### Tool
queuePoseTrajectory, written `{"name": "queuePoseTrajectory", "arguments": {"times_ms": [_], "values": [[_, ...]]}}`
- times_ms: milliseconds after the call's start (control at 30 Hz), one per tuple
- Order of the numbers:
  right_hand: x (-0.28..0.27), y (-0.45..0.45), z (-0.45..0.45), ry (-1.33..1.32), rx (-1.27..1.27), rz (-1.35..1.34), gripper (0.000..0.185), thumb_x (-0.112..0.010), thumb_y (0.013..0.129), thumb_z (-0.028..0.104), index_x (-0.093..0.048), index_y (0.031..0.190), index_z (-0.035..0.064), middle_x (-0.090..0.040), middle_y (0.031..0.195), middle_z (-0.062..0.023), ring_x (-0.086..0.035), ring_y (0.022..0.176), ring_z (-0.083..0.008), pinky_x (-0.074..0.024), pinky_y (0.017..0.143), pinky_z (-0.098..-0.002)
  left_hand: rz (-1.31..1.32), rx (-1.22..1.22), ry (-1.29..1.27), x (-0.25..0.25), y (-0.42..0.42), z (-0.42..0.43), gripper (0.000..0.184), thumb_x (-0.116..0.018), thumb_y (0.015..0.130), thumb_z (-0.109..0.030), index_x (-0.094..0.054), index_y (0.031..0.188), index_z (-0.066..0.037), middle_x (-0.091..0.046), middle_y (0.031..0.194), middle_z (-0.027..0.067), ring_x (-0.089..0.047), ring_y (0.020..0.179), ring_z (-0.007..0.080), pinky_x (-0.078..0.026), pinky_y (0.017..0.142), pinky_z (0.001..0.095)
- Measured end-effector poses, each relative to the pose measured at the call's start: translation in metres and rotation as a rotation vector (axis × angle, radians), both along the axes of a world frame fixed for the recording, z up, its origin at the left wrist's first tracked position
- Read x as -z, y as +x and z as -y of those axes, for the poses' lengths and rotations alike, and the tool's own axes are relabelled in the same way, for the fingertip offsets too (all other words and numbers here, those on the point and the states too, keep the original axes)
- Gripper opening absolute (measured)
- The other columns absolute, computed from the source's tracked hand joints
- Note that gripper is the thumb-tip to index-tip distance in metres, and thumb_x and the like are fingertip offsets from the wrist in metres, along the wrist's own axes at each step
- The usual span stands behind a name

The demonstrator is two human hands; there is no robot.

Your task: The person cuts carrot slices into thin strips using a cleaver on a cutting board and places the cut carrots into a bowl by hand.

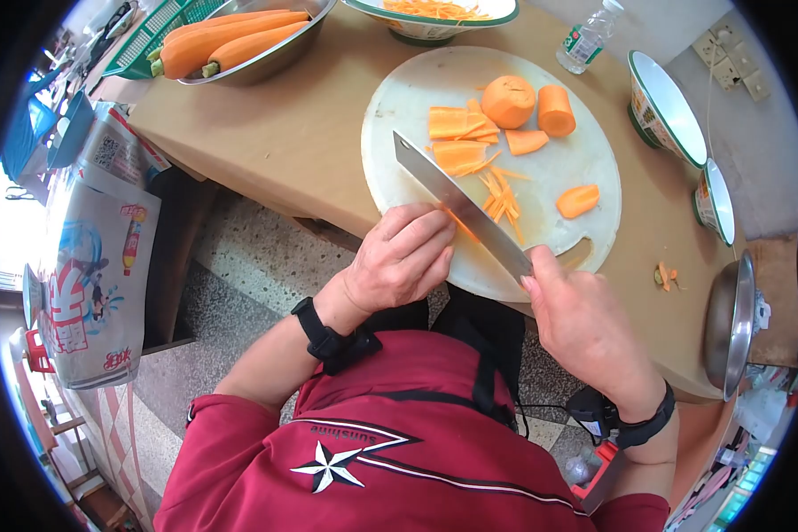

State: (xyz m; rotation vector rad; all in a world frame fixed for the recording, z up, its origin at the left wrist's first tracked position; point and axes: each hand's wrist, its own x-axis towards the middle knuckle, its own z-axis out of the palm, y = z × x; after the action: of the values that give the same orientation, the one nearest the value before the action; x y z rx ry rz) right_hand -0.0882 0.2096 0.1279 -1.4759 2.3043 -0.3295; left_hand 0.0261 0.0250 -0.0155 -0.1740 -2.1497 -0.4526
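Note:
My right hand (576,324) is wrapped round the handle end of a kitchen knife (461,206), whose broad blade slants up and left across the cutting board (390,97). My left hand (403,253) is closed, fingertips curled against the near side of the blade; what they hold, if anything, is hidden. Beyond the blade lie carrot shreds (503,197) and stacked carrot slices (458,124). Farther back are a thick carrot chunk (509,102), a shorter carrot piece (556,111) and a small cut wedge (528,141). Another carrot piece (578,201) rests at the right.
Whole carrots (230,44) fill a metal bowl (306,40) at back left, beside a green basket (142,55). A bowl of shreds (434,25) and a plastic bottle (587,40) stand behind the board. Bowls (669,106) and a steel basin (727,328) line the right side, near carrot scraps (667,277).

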Motion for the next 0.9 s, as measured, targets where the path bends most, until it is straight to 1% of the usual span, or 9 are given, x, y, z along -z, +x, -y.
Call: {"name": "queuePoseTrajectory", "arguments": {"times_ms": [267,333,467,533,567,600,667,733,900], "values": [[0.004,-0.005,0.027,0.026,-0.078,-0.047,0.015,-0.054,0.097,0.01,-0.047,0.105,-0.001,-0.06,0.069,-0.0248,-0.061,0.069,-0.0459,-0.0443,0.06,-0.055,0.006,-0.003,-0.003,0.0,0.0,0.001,0.024,-0.067,0.076,0.002,-0.069,0.098,0.008,-0.066,0.102,0.0166,-0.065,0.094,0.0314,-0.054,0.082,0.037],[0.017,-0.007,0.043,-0.107,-0.132,-0.072,0.015,-0.053,0.097,0.011,-0.046,0.103,-0.0018,-0.061,0.07,-0.0254,-0.061,0.071,-0.0468,-0.0444,0.061,-0.055,0.01,-0.002,-0.017,0.001,0.0,0.002,0.027,-0.071,0.074,-0.002,-0.067,0.099,0.006,-0.064,0.105,0.0164,-0.063,0.095,0.0315,-0.053,0.083,0.0381],[0.03,-0.014,0.069,-0.179,-0.152,-0.104,0.017,-0.052,0.098,0.013,-0.046,0.103,-0.0023,-0.061,0.072,-0.0264,-0.061,0.073,-0.0475,-0.0449,0.064,-0.0553,0.039,0.012,-0.065,0.0,0.001,0.004,0.026,-0.07,0.074,-0.002,-0.067,0.099,0.006,-0.064,0.108,0.0172,-0.063,0.096,0.0323,-0.052,0.086,0.0386],[0.033,-0.021,0.066,-0.256,-0.093,-0.004,0.018,-0.052,0.097,0.014,-0.046,0.101,-0.0024,-0.06,0.074,-0.0282,-0.06,0.075,-0.0483,-0.0444,0.066,-0.0556,0.036,0.005,-0.041,-0.002,0.002,0.002,0.025,-0.069,0.075,-0.001,-0.067,0.098,0.006,-0.064,0.107,0.0175,-0.064,0.096,0.0323,-0.053,0.085,0.0386],[0.03,-0.024,0.06,-0.258,-0.09,-0.006,0.018,-0.052,0.097,0.014,-0.046,0.101,-0.0024,-0.06,0.074,-0.0282,-0.06,0.075,-0.0483,-0.0444,0.066,-0.0556,0.031,-0.008,-0.001,-0.003,0.002,0.001,0.024,-0.069,0.075,-0.001,-0.068,0.098,0.006,-0.065,0.106,0.0177,-0.064,0.096,0.0324,-0.054,0.084,0.0386],[0.021,-0.023,0.052,-0.192,-0.043,0.041,0.016,-0.052,0.096,0.012,-0.048,0.102,-0.0027,-0.062,0.077,-0.0285,-0.061,0.077,-0.0487,-0.0456,0.068,-0.0559,0.029,-0.008,0.0,-0.004,0.003,0.002,0.024,-0.069,0.075,-0.001,-0.068,0.098,0.006,-0.065,0.106,0.0177,-0.064,0.096,0.0324,-0.054,0.084,0.0386],[0.015,-0.025,0.035,-0.116,0.004,0.086,0.015,-0.052,0.095,0.01,-0.049,0.102,-0.003,-0.064,0.079,-0.0289,-0.062,0.079,-0.0491,-0.0468,0.069,-0.0562,0.062,-0.016,-0.041,-0.006,0.004,0.002,0.025,-0.069,0.075,-0.001,-0.067,0.1,0.006,-0.065,0.109,0.0179,-0.064,0.097,0.0325,-0.054,0.085,0.0386],[0.016,-0.024,0.02,-0.13,0.005,0.064,0.018,-0.051,0.097,0.013,-0.048,0.104,-0.0044,-0.062,0.077,-0.0297,-0.061,0.078,-0.0494,-0.0456,0.068,-0.0566,0.067,-0.008,-0.038,-0.005,0.003,0.002,0.026,-0.069,0.075,-0.001,-0.067,0.1,0.006,-0.065,0.109,0.0178,-0.064,0.097,0.0326,-0.054,0.085,0.0385],[0.003,-0.017,0.004,-0.069,0.058,0.077,0.019,-0.052,0.097,0.012,-0.049,0.105,-0.0042,-0.061,0.074,-0.0286,-0.061,0.075,-0.0478,-0.0455,0.066,-0.0558,0.11,-0.004,-0.054,-0.007,0.006,0.003,0.028,-0.069,0.077,-0.002,-0.066,0.103,0.006,-0.063,0.111,0.016,-0.061,0.102,0.032,-0.052,0.09,0.039]]}}
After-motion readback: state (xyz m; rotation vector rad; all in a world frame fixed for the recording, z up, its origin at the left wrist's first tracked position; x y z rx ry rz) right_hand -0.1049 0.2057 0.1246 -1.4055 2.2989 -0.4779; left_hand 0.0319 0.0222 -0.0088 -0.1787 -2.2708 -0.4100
